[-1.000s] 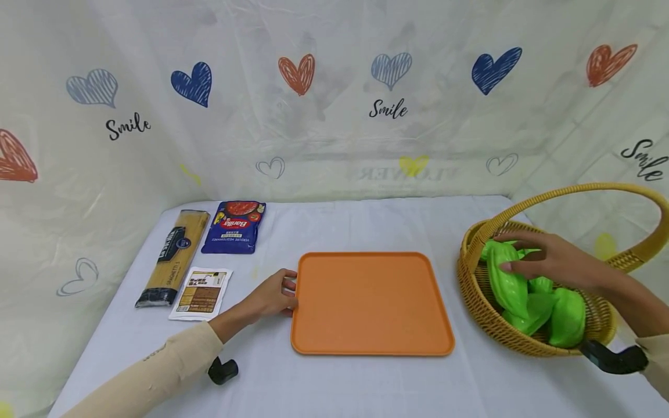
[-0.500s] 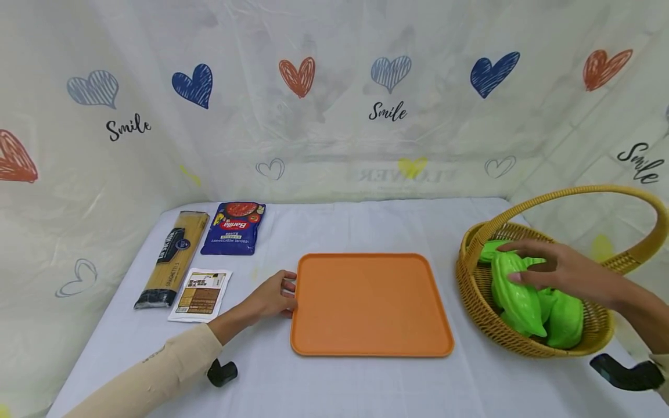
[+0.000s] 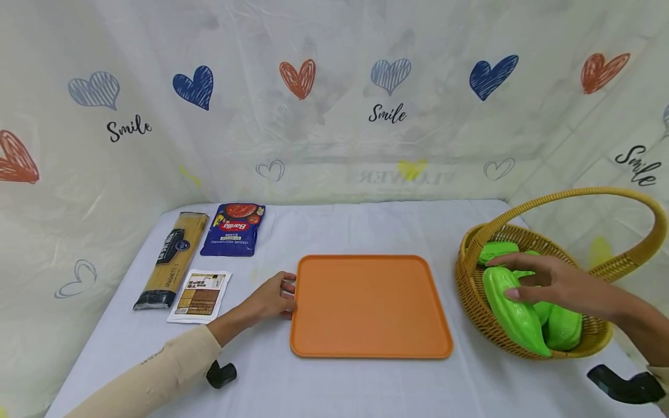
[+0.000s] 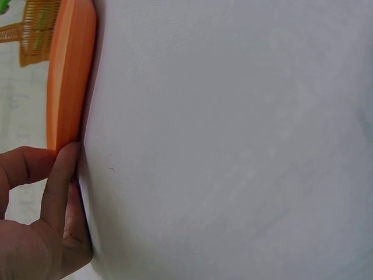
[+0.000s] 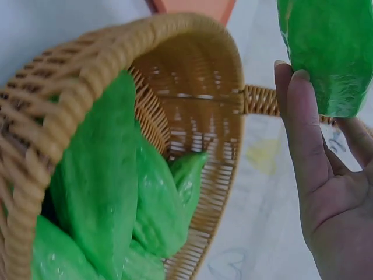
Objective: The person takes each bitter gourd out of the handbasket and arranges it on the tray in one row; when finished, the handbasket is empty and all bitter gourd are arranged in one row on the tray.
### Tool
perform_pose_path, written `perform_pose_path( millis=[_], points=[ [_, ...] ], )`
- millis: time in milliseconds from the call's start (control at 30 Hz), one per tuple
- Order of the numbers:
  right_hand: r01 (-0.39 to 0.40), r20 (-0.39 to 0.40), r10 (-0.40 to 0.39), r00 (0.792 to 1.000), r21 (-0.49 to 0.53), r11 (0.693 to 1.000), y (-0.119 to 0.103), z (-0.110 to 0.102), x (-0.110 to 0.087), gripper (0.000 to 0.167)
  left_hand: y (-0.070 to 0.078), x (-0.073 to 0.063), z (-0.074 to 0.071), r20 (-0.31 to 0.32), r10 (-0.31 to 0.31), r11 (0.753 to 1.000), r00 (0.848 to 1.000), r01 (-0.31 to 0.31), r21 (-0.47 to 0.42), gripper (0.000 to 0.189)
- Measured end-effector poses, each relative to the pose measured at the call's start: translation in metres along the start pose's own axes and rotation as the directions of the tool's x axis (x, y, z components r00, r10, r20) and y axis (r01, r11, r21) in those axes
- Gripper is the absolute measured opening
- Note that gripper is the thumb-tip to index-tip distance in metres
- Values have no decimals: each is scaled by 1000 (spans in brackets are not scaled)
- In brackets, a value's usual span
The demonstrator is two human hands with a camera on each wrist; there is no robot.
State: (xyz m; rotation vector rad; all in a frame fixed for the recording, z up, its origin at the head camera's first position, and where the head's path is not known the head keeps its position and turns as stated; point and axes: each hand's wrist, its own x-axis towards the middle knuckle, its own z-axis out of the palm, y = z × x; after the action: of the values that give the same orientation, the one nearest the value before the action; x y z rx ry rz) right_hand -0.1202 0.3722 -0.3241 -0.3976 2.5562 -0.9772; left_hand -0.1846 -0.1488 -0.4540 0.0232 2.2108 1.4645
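An orange tray (image 3: 371, 307) lies flat on the white-covered table. My left hand (image 3: 273, 296) pinches its left rim; the left wrist view shows thumb and fingers at the tray's edge (image 4: 73, 76). To the right, my right hand (image 3: 549, 281) is above a wicker basket (image 3: 483, 322). Thumb and fingertips grip a long, glossy green pepper (image 3: 509, 310), which the right wrist view shows raised beside the basket's rim, its upper part cut off by the frame. More green peppers (image 5: 99, 175) lie inside the basket, partly hidden by the hand and rim.
At the back left lie a spaghetti pack (image 3: 175, 255), a blue Barilla pouch (image 3: 233, 229) and a white-and-brown sachet (image 3: 200, 296). The basket's tall handle (image 3: 590, 194) arches behind the right hand. A heart-printed curtain (image 3: 334, 133) stands behind the table.
My right hand has shifted down, toward me, with the green pepper, whose pointed end now comes over the basket's near rim. The left hand stays at the tray.
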Motion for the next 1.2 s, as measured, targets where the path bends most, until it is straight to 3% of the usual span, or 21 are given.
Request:
perform_pose_path(
  millis=[233, 367, 533, 933, 1200],
  points=[
    [110, 47, -114, 992, 71, 991, -8, 12, 3, 50, 0, -1, 0, 5, 3, 1000, 1000, -3, -11, 69],
    [132, 53, -135, 989, 58, 990, -15, 20, 6, 51, 0, -1, 0, 8, 5, 1000, 1000, -4, -14, 69],
    [144, 71, -153, 986, 119, 982, -27, 29, 11, 49, 0, 0, -2, 18, 3, 1000, 1000, -3, -5, 69],
    [181, -30, -181, 983, 14, 983, -55, 52, 32, 50, -1, -1, -3, 24, 11, 1000, 1000, -11, 24, 69],
    [235, 42, -249, 968, 208, 949, -60, 67, 53, 48, -2, -1, -1, 8, 17, 1000, 1000, -17, -3, 68]
  ],
)
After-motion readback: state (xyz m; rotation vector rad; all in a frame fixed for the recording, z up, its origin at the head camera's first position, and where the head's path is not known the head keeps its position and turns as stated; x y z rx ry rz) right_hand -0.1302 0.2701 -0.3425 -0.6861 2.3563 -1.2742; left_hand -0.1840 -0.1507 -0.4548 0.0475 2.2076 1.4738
